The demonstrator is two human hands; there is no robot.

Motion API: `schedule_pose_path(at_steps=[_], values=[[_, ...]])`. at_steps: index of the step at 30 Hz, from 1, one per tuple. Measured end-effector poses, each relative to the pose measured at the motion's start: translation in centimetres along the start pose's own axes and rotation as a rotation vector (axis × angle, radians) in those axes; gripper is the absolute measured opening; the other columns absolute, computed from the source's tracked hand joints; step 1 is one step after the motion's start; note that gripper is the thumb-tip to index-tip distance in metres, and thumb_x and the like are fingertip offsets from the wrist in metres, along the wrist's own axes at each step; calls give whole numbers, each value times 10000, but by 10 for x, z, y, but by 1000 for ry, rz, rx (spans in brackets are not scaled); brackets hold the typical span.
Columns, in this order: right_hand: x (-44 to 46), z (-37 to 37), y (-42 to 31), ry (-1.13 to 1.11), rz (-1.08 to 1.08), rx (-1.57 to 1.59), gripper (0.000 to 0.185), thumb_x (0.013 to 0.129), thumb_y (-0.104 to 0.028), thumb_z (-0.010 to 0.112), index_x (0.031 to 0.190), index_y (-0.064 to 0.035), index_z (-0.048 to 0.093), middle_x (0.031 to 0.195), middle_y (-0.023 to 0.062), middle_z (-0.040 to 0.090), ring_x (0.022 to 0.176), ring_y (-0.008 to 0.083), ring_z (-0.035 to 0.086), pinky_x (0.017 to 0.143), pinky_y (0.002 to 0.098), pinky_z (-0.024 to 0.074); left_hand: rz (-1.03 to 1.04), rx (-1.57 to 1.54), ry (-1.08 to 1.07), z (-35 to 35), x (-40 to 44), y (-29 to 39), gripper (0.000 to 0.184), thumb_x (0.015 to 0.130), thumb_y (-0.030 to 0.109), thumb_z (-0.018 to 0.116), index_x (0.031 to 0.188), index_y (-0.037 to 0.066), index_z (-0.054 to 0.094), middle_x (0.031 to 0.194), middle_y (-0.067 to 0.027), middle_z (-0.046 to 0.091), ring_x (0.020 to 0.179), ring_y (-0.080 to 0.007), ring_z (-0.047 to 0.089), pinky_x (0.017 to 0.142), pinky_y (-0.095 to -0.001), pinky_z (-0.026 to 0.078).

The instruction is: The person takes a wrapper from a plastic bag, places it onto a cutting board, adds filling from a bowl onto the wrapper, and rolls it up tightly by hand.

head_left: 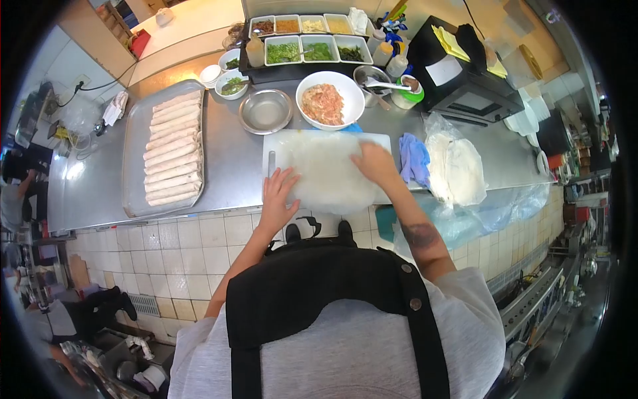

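A thin, pale translucent sheet [323, 169] lies over the white cutting board [379, 139]. My left hand [280, 193] rests with its fingers spread at the left edge of board and sheet, holding nothing. Over the upper right of the sheet is my right hand [373, 161], its fingers curled and slightly blurred; whether they hold anything cannot be made out. Behind the board stands a white bowl [356, 93] of pinkish filling, and left of it an empty metal bowl [266, 112].
Left is a metal tray [135, 153] of long pale rolls [174, 146]. Behind are containers of toppings [282, 50]. A purple cloth [415, 158], a bag with white sheets [456, 166] and a black appliance [475, 96] are right. People stand at the far left.
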State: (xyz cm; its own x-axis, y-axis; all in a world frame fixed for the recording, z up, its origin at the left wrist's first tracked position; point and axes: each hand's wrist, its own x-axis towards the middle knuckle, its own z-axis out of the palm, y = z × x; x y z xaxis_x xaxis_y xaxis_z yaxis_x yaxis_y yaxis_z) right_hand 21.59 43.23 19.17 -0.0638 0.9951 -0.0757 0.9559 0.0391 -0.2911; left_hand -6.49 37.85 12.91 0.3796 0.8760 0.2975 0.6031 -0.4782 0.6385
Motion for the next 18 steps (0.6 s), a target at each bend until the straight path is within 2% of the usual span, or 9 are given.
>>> schedule_pose_path(at_steps=[1,3,4,6,9,13,18], values=[[25,-11,-11,193,-108,79,411,800,-402,621,864,4,641,923,225,652,856,385,633,749,440,510,-7,-14,7,0,0,0,643,650,77,741,1250,129,515,1402,-94,389,1334,-367,288,1071,-544,228],[76,-24,-31,293,-192,291,457,745,-423,665,885,11,646,895,233,653,862,371,634,784,449,498,-22,-22,16,0,0,-1,643,650,75,741,1249,124,514,1399,-97,391,1331,-370,290,1075,-528,235],[95,-24,-35,289,-201,297,457,745,-423,665,885,11,646,895,233,653,862,371,634,784,449,498,-22,-32,25,0,-1,-1,644,649,77,742,1249,119,513,1397,-101,393,1327,-375,293,1077,-508,245],[122,-20,-46,-213,-188,15,669,640,-531,722,914,76,658,953,265,640,901,370,633,791,410,498,-32,-29,35,0,-2,-2,645,649,78,744,1249,114,512,1394,-106,395,1323,-379,295,1079,-488,256],[140,19,-35,-215,-257,-126,654,593,-510,739,864,80,663,908,259,653,854,360,648,762,412,511,-35,-57,73,4,-4,-3,631,653,88,744,1242,108,518,1381,-111,411,1312,-386,306,1077,-473,267],[146,27,-32,-227,-223,-193,495,607,-370,724,864,49,672,878,232,658,850,347,642,769,418,508,-58,-60,115,6,-9,-3,613,661,97,740,1235,111,526,1367,-106,424,1308,-381,314,1078,-471,268],[152,33,-29,-186,-224,-155,428,597,-324,745,846,16,669,874,213,659,838,342,644,744,412,517,-44,-62,118,5,-8,-2,589,669,100,733,1224,115,536,1352,-96,436,1306,-366,324,1069,-474,274]])
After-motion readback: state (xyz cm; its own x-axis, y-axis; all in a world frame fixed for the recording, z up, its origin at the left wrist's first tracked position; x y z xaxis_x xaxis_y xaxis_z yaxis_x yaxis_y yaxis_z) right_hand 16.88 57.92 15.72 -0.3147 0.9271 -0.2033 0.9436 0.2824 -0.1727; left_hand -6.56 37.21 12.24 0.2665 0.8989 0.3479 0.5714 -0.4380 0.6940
